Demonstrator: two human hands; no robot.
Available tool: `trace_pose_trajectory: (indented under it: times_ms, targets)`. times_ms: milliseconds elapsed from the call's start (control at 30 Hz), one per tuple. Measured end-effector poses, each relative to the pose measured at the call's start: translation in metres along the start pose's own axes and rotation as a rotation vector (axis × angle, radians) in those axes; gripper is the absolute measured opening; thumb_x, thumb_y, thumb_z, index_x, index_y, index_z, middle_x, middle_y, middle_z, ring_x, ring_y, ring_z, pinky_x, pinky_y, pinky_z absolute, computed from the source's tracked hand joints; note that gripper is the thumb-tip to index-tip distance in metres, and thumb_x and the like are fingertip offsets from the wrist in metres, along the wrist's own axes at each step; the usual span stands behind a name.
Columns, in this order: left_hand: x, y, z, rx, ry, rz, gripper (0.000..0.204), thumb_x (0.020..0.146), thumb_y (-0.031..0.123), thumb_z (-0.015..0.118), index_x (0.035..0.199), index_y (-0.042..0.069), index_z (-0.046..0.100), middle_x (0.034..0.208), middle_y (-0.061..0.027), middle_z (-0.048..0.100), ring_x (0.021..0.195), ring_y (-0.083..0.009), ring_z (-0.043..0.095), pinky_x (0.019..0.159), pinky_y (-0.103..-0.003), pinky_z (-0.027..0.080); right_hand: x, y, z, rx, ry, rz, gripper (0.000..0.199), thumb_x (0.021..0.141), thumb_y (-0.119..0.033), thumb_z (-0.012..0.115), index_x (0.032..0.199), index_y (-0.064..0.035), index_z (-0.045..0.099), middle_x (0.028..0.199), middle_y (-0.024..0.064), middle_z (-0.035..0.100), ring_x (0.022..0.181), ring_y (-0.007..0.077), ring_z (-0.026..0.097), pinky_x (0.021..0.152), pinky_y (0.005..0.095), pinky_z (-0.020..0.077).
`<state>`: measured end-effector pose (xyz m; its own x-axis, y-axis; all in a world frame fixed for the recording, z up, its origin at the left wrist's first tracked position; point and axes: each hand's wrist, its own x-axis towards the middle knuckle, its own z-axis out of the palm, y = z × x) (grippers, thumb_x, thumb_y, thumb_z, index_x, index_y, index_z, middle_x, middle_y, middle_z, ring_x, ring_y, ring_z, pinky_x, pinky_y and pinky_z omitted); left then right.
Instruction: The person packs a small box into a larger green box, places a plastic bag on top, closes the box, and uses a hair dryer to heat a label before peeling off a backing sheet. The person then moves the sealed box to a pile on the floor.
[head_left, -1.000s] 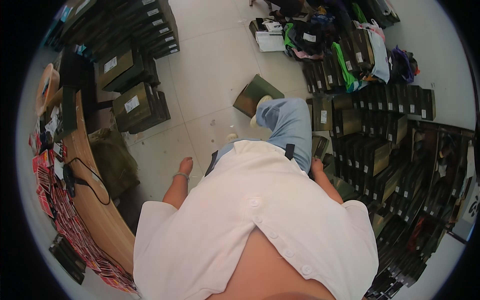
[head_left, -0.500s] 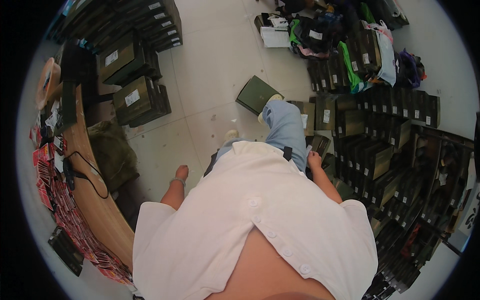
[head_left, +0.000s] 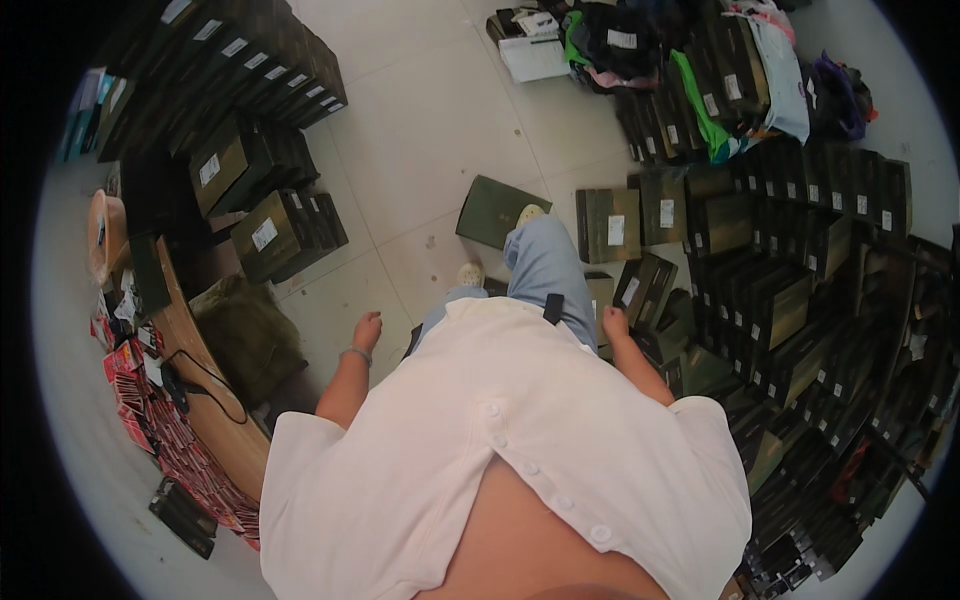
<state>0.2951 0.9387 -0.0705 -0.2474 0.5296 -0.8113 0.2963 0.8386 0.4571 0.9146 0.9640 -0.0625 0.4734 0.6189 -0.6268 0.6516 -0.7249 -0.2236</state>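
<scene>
My left hand [head_left: 367, 332], with a band round its wrist, hangs beside my left hip over the tiled floor. Its fingers are loosely curled with nothing seen in them. On the other side, my right hand [head_left: 615, 324] hangs by my right thigh, fingers curled in and partly hidden from above. Nearest to it are dark green shoebox-like cartons [head_left: 645, 287] with white labels. A dark green flat box [head_left: 497, 212] lies on the floor in front, partly covered by my right shoe [head_left: 531, 213].
Stacked cartons [head_left: 265, 70] stand at the far left, with more cartons [head_left: 275, 235] below them. A wooden table [head_left: 215, 415] holds red packets [head_left: 165, 440] and a black corded tool [head_left: 175, 383]. Many cartons [head_left: 780, 320] fill the right side; bags [head_left: 780, 70] lie at the far right.
The view has shifted, and nearby cartons on both sides sit lower in it. My left hand has swung slightly forward. The floor box appears closer to my body.
</scene>
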Motion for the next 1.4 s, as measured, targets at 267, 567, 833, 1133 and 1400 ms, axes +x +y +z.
trace_pose_trajectory:
  times_ms: [267, 567, 833, 1133, 1400]
  targets:
    - [0.029, 0.154, 0.018, 0.361, 0.004, 0.216, 0.038, 0.088, 0.02, 0.047, 0.121, 0.008, 0.059, 0.09, -0.0142, 0.066, 0.082, -0.0225, 0.062, 0.076, -0.034, 0.049, 0.05, -0.045, -0.039, 0.081, 0.041, 0.051, 0.045, 0.093, -0.039, 0.049, 0.114, -0.0017, 0.062, 0.111, 0.0223, 0.063, 0.106, 0.04, 0.058, 0.091, 0.0458, 0.0455]
    - [0.054, 0.29, 0.068, 0.36, -0.106, 0.318, 0.043, 0.087, 0.02, 0.046, 0.126, 0.004, 0.055, 0.101, -0.019, 0.066, 0.094, -0.0273, 0.064, 0.084, -0.038, 0.048, 0.052, -0.059, -0.08, 0.08, 0.115, 0.04, 0.045, 0.091, -0.041, 0.049, 0.114, -0.0052, 0.064, 0.109, 0.021, 0.065, 0.105, 0.0386, 0.06, 0.09, 0.0439, 0.0465]
    - [-0.065, 0.463, -0.005, 0.353, 0.155, 0.58, 0.044, 0.086, 0.006, 0.043, 0.128, 0.003, 0.052, 0.121, -0.0193, 0.059, 0.113, -0.0304, 0.057, 0.098, -0.035, 0.043, 0.062, -0.064, -0.151, 0.051, 0.088, 0.109, 0.042, 0.091, -0.036, 0.052, 0.111, -0.001, 0.063, 0.108, 0.0232, 0.063, 0.105, 0.0403, 0.058, 0.091, 0.0448, 0.0461]
    - [-0.097, 0.49, 0.012, -0.02, 0.24, 0.807, 0.057, 0.074, -0.013, 0.036, 0.125, 0.004, 0.055, 0.127, -0.0107, 0.055, 0.118, -0.0215, 0.053, 0.094, -0.029, 0.042, 0.166, -0.162, -0.141, 0.146, 0.226, -0.16, 0.045, 0.094, -0.037, 0.049, 0.116, 0.001, 0.06, 0.115, 0.0227, 0.061, 0.111, 0.0386, 0.056, 0.094, 0.0425, 0.0437]
    - [-0.048, 0.518, 0.027, 0.166, -0.039, 0.806, 0.058, 0.073, -0.016, 0.037, 0.123, 0.006, 0.056, 0.128, -0.0109, 0.054, 0.116, -0.0213, 0.054, 0.075, -0.026, 0.045, 0.111, -0.12, -0.086, 0.132, 0.165, 0.012, 0.05, 0.092, -0.041, 0.05, 0.119, 0.0001, 0.059, 0.116, 0.0247, 0.06, 0.112, 0.0406, 0.055, 0.095, 0.0453, 0.0434]
